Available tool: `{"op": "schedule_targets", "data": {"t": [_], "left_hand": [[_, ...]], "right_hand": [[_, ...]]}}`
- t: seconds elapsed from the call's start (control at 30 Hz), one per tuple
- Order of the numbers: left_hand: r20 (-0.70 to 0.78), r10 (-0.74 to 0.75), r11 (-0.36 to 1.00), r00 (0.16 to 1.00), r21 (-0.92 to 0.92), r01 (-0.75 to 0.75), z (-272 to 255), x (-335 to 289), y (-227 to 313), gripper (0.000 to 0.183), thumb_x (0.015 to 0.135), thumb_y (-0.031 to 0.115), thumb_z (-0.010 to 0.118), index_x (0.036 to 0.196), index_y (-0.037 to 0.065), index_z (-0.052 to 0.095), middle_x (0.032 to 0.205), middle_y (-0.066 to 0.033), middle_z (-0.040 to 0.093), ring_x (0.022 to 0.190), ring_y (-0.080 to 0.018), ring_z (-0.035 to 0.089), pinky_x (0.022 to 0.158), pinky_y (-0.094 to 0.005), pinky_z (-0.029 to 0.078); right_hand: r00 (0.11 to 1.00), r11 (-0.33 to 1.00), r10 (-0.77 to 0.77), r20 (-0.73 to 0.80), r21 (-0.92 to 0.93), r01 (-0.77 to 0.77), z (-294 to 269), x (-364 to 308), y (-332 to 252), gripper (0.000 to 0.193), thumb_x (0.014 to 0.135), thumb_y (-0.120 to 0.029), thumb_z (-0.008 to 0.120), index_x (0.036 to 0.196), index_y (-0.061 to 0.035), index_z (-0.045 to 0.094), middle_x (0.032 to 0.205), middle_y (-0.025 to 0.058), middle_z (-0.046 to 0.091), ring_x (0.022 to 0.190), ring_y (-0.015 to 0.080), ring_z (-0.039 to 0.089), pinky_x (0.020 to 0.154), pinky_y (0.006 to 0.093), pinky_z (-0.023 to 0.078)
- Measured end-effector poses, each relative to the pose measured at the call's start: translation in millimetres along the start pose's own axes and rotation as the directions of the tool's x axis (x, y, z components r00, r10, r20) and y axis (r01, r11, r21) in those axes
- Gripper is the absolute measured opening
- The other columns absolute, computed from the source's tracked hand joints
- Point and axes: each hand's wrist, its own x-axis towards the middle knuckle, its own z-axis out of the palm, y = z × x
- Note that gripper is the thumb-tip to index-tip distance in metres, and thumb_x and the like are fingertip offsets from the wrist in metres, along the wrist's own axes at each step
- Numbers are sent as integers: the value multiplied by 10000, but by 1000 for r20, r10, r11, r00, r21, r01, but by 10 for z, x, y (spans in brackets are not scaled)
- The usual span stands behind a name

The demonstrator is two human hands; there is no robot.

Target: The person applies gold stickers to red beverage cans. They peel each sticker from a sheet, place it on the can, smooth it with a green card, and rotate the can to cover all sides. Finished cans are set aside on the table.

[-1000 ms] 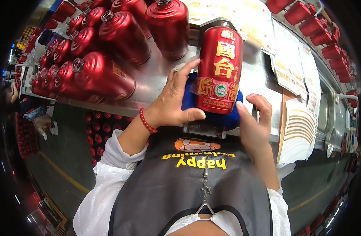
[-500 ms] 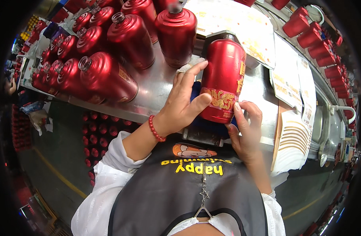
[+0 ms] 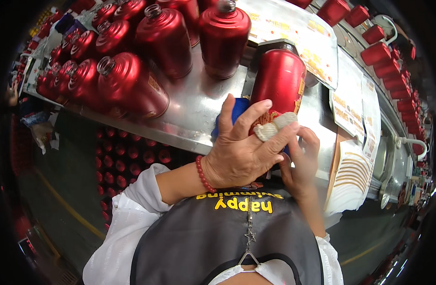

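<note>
A red glass bottle (image 3: 278,78) lies in a dark holder, its neck pointing away from me. Around its lower part runs a gold-patterned label (image 3: 269,115), mostly covered now. My left hand (image 3: 237,154) grips a folded off-white cloth (image 3: 276,125) between its fingers and presses it over the label. Bent fingers of my right hand (image 3: 301,166) sit at the bottle's lower right edge, by the base; the left hand partly hides their contact. Blue cloth padding (image 3: 238,111) shows beneath the bottle on the left.
Several red bottles (image 3: 132,88) stand uncapped on the metal table (image 3: 189,121) to the left. Printed label sheets (image 3: 317,42) and a stack of curved-strip sheets (image 3: 353,171) lie to the right. More bottles stand on the floor (image 3: 127,164) and along a line at far right.
My left hand has picked up the off-white cloth and moved from the bottle's left side onto its label. The right hand stays near the base. The view has shifted slightly.
</note>
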Motion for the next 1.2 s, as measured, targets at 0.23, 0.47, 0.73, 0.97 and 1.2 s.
{"op": "schedule_targets", "data": {"t": [0.23, 0.47, 0.73, 0.97, 1.2], "left_hand": [[69, -209, 978, 975, 12, 209, -16, -361, -216, 651, 944, 453, 621, 1464, 73, 526, 1281, -109, 653, 1352, -327, 394, 1176, -623, 113], [-12, -131, 991, 991, 36, 132, 72, -292, -208, 719, 875, 405, 708, 1467, 46, 515, 1449, -161, 540, 1347, -369, 399, 1187, -578, 139], [77, -50, 997, 996, 58, 45, 9, 42, -119, 864, 746, 422, 811, 1474, 97, 476, 1473, -140, 446, 1329, -362, 396, 1168, -654, 145], [69, -79, 991, 994, -100, 86, 84, -158, -368, 921, 813, 519, 758, 1511, 42, 393, 1464, -176, 489, 1391, -427, 380, 1179, -654, 116], [84, -68, 997, 994, -17, 70, 102, -56, -274, 1011, 788, 503, 795, 1516, -13, 320, 1450, -193, 485, 1408, -455, 334, 1171, -667, 105]], "right_hand": [[1000, 999, -3, -8, 35, 3, 12, 10, -6, 617, 719, 60, 735, 1322, -2, 620, 1248, 188, 548, 1158, 373, 538, 988, 463, 459], [1000, 1000, 3, -9, 22, -3, 33, -19, -11, 649, 715, 67, 734, 1346, -4, 600, 1252, 190, 545, 1159, 377, 537, 988, 469, 456], [1000, 1000, 3, 31, 5, -3, 30, -70, 7, 600, 892, -52, 679, 1459, -37, 485, 1377, 210, 470, 1236, 368, 477, 976, 448, 444], [999, 998, 37, 13, 57, -38, 20, -54, 21, 547, 908, -123, 699, 1430, -72, 544, 1378, 192, 461, 1263, 361, 453, 1054, 454, 389], [998, 998, 41, -42, 38, -39, 32, -46, 26, 665, 755, -49, 801, 1390, -109, 611, 1320, 172, 485, 1217, 360, 495, 1017, 439, 456]]}}
